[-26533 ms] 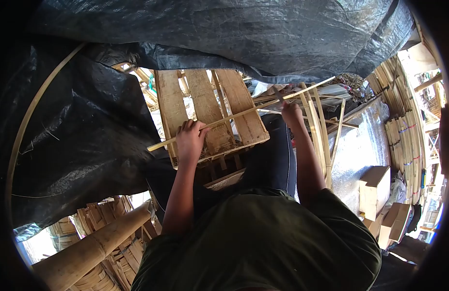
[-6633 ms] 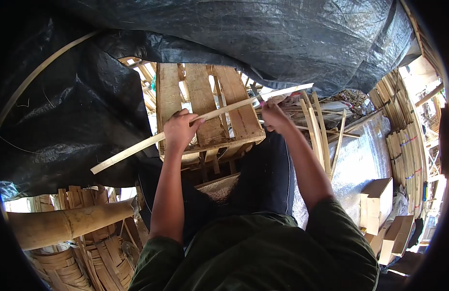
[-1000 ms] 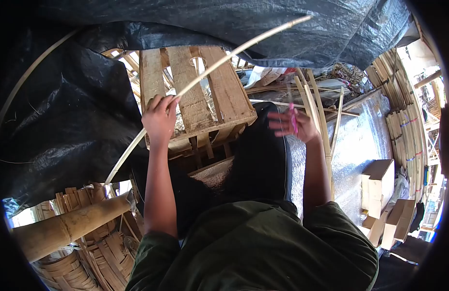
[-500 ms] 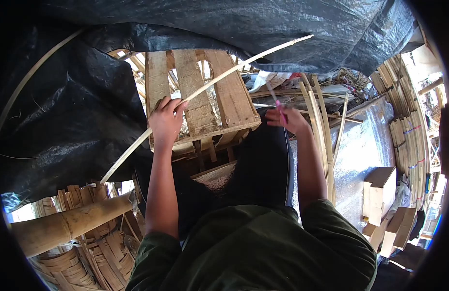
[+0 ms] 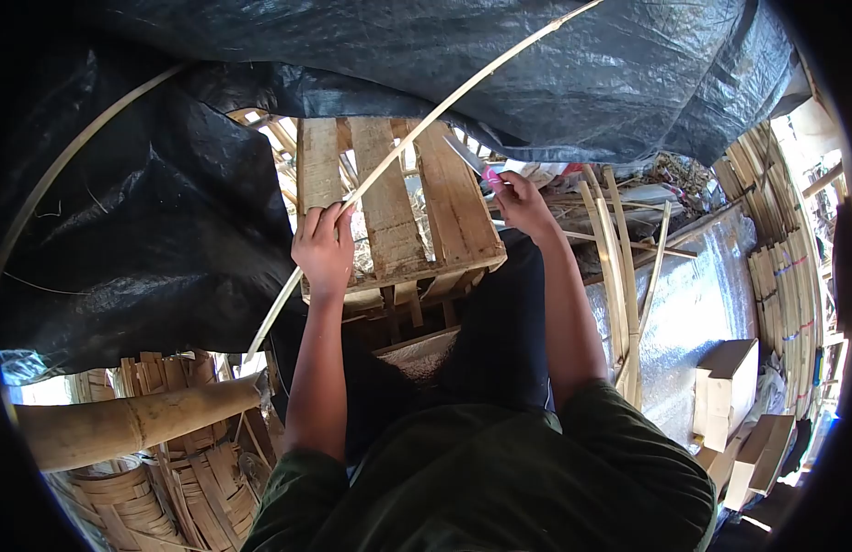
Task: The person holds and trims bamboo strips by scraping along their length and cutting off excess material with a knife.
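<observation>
A long pale bamboo strip slants from lower left up across the black tarp. My left hand is closed around its lower part, above the near left side of a wooden slatted crate. To the right of the strip, my right hand grips a knife by its pink handle. The blade points up and left, over the crate's right side and apart from the strip. Fingers partly hide both held things.
Black tarp hangs at the left and across the top. A thick bamboo pole lies at lower left above woven strips. Several upright bamboo strips stand at the right, near silvery sheeting and cardboard boxes.
The bamboo strip has tilted more steeply, its far end rising. My right hand has moved left and up, bringing the knife nearer the strip. The view has shifted slightly.
</observation>
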Demonstrator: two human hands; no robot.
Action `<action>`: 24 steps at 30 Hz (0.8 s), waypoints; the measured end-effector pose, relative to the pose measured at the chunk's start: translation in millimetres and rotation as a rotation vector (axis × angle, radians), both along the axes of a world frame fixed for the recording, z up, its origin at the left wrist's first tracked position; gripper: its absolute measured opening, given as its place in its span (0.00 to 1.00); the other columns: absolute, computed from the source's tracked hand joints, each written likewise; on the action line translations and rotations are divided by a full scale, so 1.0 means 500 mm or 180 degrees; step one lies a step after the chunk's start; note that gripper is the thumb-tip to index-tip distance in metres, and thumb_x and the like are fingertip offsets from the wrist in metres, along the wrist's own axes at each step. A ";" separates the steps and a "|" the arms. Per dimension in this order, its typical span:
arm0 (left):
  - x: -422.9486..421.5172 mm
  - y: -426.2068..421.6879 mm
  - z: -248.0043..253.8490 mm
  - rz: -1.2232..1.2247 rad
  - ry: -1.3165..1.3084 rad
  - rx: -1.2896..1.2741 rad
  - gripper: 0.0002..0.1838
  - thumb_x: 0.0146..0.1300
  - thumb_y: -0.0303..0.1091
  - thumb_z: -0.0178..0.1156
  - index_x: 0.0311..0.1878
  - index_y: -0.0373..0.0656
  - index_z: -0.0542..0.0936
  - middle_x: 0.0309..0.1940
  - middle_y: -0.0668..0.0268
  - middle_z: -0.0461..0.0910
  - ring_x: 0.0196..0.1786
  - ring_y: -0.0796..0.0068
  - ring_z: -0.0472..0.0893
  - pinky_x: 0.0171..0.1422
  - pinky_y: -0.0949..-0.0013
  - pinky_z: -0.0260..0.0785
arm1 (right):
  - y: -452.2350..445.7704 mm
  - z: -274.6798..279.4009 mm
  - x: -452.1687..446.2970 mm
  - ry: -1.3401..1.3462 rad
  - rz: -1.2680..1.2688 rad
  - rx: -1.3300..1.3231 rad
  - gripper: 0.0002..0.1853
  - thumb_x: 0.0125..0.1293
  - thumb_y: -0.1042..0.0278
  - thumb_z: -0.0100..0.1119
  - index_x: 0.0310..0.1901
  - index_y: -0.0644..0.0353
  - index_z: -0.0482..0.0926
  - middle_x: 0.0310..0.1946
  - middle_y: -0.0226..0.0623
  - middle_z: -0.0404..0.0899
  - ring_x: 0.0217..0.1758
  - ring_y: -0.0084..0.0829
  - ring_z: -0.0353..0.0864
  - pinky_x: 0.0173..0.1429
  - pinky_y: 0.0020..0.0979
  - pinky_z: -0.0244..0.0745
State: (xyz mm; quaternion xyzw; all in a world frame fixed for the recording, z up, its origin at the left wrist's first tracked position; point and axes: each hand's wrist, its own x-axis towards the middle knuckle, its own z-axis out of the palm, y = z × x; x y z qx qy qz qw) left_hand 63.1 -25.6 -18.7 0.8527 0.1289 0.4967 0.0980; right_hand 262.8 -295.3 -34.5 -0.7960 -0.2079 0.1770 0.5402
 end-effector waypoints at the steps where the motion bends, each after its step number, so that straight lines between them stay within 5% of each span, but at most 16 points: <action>1: 0.001 0.000 -0.001 -0.0027 0.0010 -0.0054 0.08 0.58 0.34 0.72 0.37 0.45 0.84 0.31 0.67 0.78 0.33 0.60 0.79 0.34 0.60 0.70 | 0.020 0.009 -0.002 -0.0019 0.0016 0.0019 0.12 0.77 0.63 0.54 0.51 0.63 0.77 0.23 0.33 0.75 0.23 0.24 0.69 0.29 0.29 0.69; 3: 0.003 0.000 0.002 -0.0044 0.0045 -0.0069 0.08 0.59 0.34 0.72 0.38 0.44 0.84 0.31 0.67 0.78 0.33 0.60 0.79 0.35 0.59 0.71 | 0.056 0.016 -0.006 -0.1616 -0.0030 -0.0190 0.11 0.73 0.65 0.58 0.47 0.64 0.80 0.26 0.53 0.81 0.30 0.50 0.82 0.36 0.40 0.73; 4: 0.004 -0.001 0.003 -0.0036 0.0037 -0.0058 0.08 0.59 0.34 0.72 0.38 0.44 0.84 0.31 0.67 0.78 0.33 0.60 0.79 0.35 0.59 0.71 | 0.073 0.022 -0.003 -0.1801 0.0044 -0.0355 0.10 0.70 0.70 0.56 0.48 0.63 0.80 0.31 0.61 0.80 0.36 0.62 0.81 0.40 0.48 0.75; 8: 0.006 -0.002 0.004 -0.0052 0.0090 -0.0060 0.07 0.59 0.34 0.71 0.37 0.44 0.84 0.31 0.66 0.79 0.34 0.60 0.79 0.36 0.59 0.71 | 0.153 0.025 0.014 -0.2323 -0.0501 -0.0374 0.10 0.69 0.72 0.52 0.48 0.62 0.79 0.31 0.61 0.82 0.37 0.62 0.82 0.43 0.55 0.76; 12: 0.006 -0.005 0.005 -0.0050 0.0114 -0.0118 0.07 0.59 0.35 0.71 0.36 0.44 0.84 0.31 0.67 0.79 0.34 0.60 0.79 0.36 0.59 0.72 | 0.193 0.023 0.014 -0.2013 -0.0253 -0.0289 0.11 0.68 0.72 0.52 0.48 0.63 0.79 0.33 0.62 0.82 0.40 0.61 0.83 0.46 0.54 0.77; 15: 0.004 -0.005 0.007 -0.0059 0.0146 -0.0154 0.07 0.59 0.35 0.71 0.36 0.44 0.84 0.30 0.66 0.78 0.34 0.60 0.79 0.36 0.59 0.72 | 0.193 0.046 0.004 -0.1677 0.0197 -0.0919 0.09 0.62 0.72 0.55 0.40 0.65 0.83 0.35 0.61 0.83 0.44 0.58 0.85 0.50 0.51 0.78; 19: 0.005 -0.005 0.007 -0.0065 0.0145 -0.0200 0.07 0.59 0.35 0.72 0.35 0.44 0.84 0.30 0.66 0.78 0.33 0.60 0.79 0.36 0.59 0.72 | 0.186 0.084 -0.012 -0.1739 0.0179 -0.0702 0.09 0.61 0.72 0.56 0.37 0.66 0.83 0.35 0.60 0.83 0.43 0.58 0.84 0.49 0.49 0.79; 21: 0.007 -0.004 0.006 -0.0060 0.0129 -0.0170 0.07 0.59 0.34 0.72 0.35 0.45 0.84 0.29 0.66 0.78 0.33 0.60 0.79 0.36 0.59 0.72 | 0.193 0.087 -0.006 -0.1870 -0.0079 -0.0695 0.14 0.62 0.75 0.52 0.46 0.65 0.84 0.37 0.58 0.83 0.42 0.56 0.85 0.47 0.45 0.79; 24: 0.005 -0.003 0.006 -0.0041 0.0178 -0.0184 0.08 0.59 0.33 0.72 0.36 0.41 0.85 0.31 0.63 0.80 0.33 0.58 0.81 0.36 0.61 0.73 | 0.212 0.078 -0.004 -0.1884 -0.0277 -0.0482 0.10 0.60 0.73 0.57 0.40 0.65 0.84 0.35 0.60 0.83 0.43 0.58 0.84 0.48 0.48 0.79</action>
